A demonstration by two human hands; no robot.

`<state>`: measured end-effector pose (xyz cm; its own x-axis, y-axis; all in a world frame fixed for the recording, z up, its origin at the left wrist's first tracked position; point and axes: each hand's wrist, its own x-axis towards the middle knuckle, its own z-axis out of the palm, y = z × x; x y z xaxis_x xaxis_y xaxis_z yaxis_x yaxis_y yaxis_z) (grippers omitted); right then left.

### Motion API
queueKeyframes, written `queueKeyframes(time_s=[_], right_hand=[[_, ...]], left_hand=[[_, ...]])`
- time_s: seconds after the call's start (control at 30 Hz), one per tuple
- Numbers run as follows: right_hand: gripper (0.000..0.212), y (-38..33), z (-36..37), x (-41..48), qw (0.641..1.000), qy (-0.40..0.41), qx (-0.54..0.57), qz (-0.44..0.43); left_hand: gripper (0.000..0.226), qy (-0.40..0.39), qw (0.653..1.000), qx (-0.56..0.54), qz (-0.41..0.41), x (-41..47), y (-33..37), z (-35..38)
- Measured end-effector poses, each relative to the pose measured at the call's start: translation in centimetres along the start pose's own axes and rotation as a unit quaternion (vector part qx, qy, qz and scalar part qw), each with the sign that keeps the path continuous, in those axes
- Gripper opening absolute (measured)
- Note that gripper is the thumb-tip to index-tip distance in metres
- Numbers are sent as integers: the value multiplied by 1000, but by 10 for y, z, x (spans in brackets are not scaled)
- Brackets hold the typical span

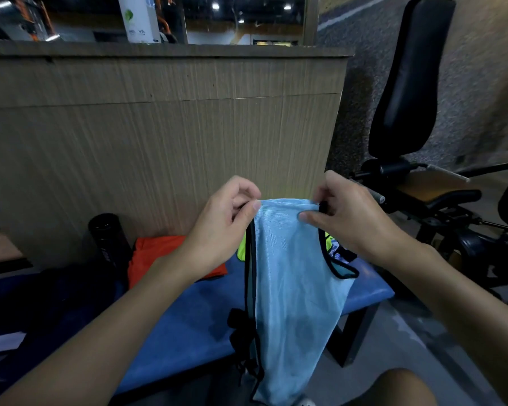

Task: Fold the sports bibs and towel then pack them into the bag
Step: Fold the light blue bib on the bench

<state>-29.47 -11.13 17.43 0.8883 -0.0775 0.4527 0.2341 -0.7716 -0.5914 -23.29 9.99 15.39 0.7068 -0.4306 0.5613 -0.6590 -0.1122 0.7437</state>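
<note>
You hold the light blue mesh sports bib with black trim [294, 288] up in front of you by its top edge, above the blue padded bench [188, 317]. Your left hand [226, 227] pinches the left corner of that edge between thumb and curled fingers, and your right hand [352, 218] pinches the right corner the same way, so both hands are closed on the fabric. The bib hangs straight down from the two grips, narrowed into a long drape whose lower end drops past the front edge of the bench, towards your knee. One black-edged armhole loops out on the right side below your right wrist.

Behind the hanging bib a neon yellow-green bib [241, 250] lies on the bench, mostly hidden. To its left sits a folded orange cloth [156, 256] — bib or towel, you cannot tell. Beside that, near the wood-grain panel wall [159, 127], stands a black cylindrical bottle [107, 238]. A dark bag [56, 303] rests on the left end of the bench. On the right, off the bench, stands a black padded exercise machine [405, 83].
</note>
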Motion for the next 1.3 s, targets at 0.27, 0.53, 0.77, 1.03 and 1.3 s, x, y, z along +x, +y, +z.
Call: queueKeyframes(time_s=[0.27,0.53,0.77,1.03,1.3], right_hand=[[17,-3,-1,5,996,-29,78,-13],[12,-6,0,8,991,-13,131,-5],[11,-8,-8,8,994,-18,104,0],[30,-27,-8,14,992,-87,-43,-76],[12,-24,-6,17,994,-55,-36,-88]], left_hand=[[17,100,988,-103,-51,1,-1,4],[36,104,979,-166,-50,-1,3,8],[36,144,969,-192,-54,-2,-1,12],[36,54,981,-184,-25,1,3,18],[38,74,968,-221,-92,-22,-23,31]])
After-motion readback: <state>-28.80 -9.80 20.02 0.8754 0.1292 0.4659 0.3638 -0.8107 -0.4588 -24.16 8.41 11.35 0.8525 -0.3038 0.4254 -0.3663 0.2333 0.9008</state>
